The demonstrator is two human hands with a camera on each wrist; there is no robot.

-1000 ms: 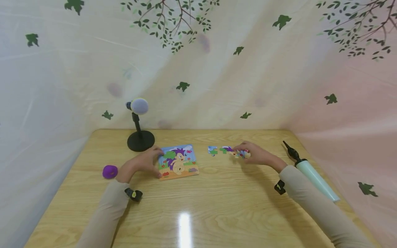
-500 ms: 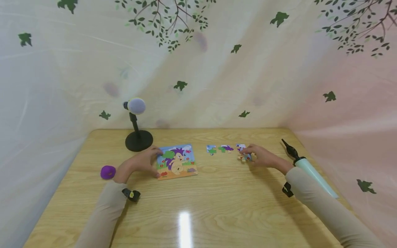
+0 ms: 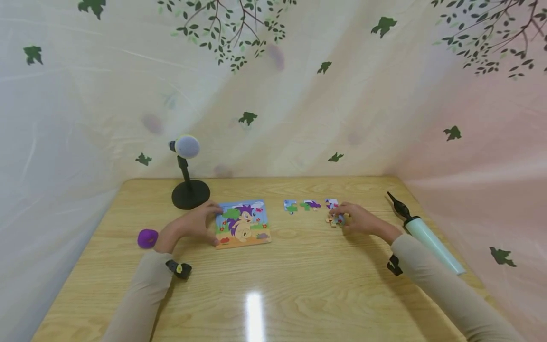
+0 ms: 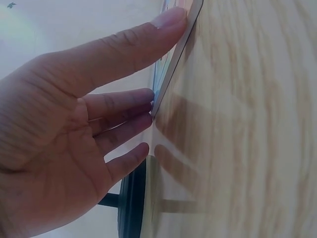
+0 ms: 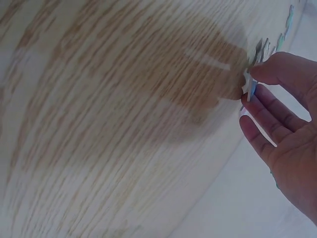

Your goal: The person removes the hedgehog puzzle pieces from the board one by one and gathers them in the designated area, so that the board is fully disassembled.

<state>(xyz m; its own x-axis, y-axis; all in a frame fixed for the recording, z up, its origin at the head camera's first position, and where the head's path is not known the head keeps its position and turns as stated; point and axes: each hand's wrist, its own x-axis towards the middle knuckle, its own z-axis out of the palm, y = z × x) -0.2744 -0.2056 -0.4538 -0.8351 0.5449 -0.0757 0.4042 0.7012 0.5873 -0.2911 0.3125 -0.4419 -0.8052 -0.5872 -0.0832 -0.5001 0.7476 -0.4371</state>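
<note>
A square puzzle board (image 3: 243, 223) with a cartoon hedgehog picture lies on the wooden table (image 3: 273, 285). My left hand (image 3: 194, 223) rests against its left edge, with straight fingertips (image 4: 171, 20) touching the board's rim (image 4: 173, 64). Right of the board, loose puzzle pieces (image 3: 303, 205) lie in a row. My right hand (image 3: 354, 217) pinches a small puzzle piece (image 3: 337, 218) between thumb and fingers just above the table; the piece (image 5: 249, 85) shows edge-on in the right wrist view.
A microphone on a black round stand (image 3: 190, 194) stands behind the left hand. A purple ball (image 3: 147, 238) lies at the left. A pale green hand pump (image 3: 423, 232) with a black nozzle lies at the right. A leaf-printed curtain (image 3: 273, 85) surrounds the table.
My right hand has moved to the right along the row of loose pieces and holds a small piece there. The left hand stays at the board's edge.
</note>
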